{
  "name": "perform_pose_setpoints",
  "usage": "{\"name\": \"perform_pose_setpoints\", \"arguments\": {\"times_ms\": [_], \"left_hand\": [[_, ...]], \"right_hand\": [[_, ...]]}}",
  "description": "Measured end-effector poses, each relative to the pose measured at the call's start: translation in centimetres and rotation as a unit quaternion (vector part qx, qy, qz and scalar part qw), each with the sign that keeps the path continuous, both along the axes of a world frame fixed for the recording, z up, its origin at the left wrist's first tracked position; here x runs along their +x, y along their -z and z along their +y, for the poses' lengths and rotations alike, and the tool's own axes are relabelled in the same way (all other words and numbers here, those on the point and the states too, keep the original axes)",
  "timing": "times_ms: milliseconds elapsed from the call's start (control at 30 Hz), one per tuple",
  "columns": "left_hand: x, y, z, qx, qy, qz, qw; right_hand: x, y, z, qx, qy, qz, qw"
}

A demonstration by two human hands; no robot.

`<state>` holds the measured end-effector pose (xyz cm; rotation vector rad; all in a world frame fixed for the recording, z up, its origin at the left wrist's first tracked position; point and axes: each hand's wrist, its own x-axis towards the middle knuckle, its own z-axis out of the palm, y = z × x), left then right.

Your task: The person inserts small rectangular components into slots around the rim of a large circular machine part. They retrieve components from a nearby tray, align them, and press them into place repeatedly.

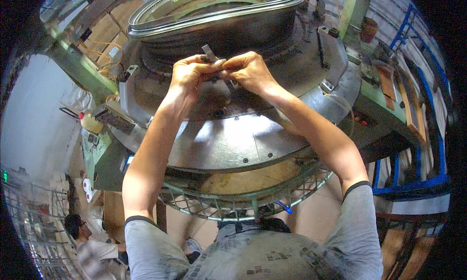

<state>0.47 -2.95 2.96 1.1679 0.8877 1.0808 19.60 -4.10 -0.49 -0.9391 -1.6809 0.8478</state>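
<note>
Over the round metal machine bed, both arms reach forward and the hands meet in the middle. A narrow flat metal strip [208, 53] slants between them, its upper end sticking up past the fingertips and its lower part showing below them. My left hand [187, 74] is closed in a pinch on the strip. My right hand [251, 72] pinches at the same place, fingertips touching those of the left. The fingers cover the strip's middle. Just beyond stands the dark machine cylinder [219, 34] with a bright ring on its rim.
A shiny metal apron [221, 144] and a curved green rail [214, 209] lie nearest me. Green posts [82, 73] flank the machine. A yellowish bottle [91, 122] stands left, a blue rack [413, 185] right. Another person [92, 248] is low at the left.
</note>
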Motion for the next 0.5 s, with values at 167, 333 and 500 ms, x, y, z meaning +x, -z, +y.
{"name": "perform_pose_setpoints", "arguments": {"times_ms": [167, 333, 500], "left_hand": [[-1.3, -1.9, 3.3, -0.012, 0.102, 0.020, 0.995], [-2.0, -1.7, 4.2, -0.068, 0.112, 0.025, 0.991], [0.3, 1.3, 5.0, -0.093, 0.058, -0.111, 0.988]], "right_hand": [[0.5, -1.4, 2.7, -0.064, -0.084, 0.019, 0.994], [0.1, -0.7, 3.5, -0.128, -0.076, 0.064, 0.987], [0.5, 1.5, 3.5, -0.043, 0.029, 0.089, 0.995]]}}
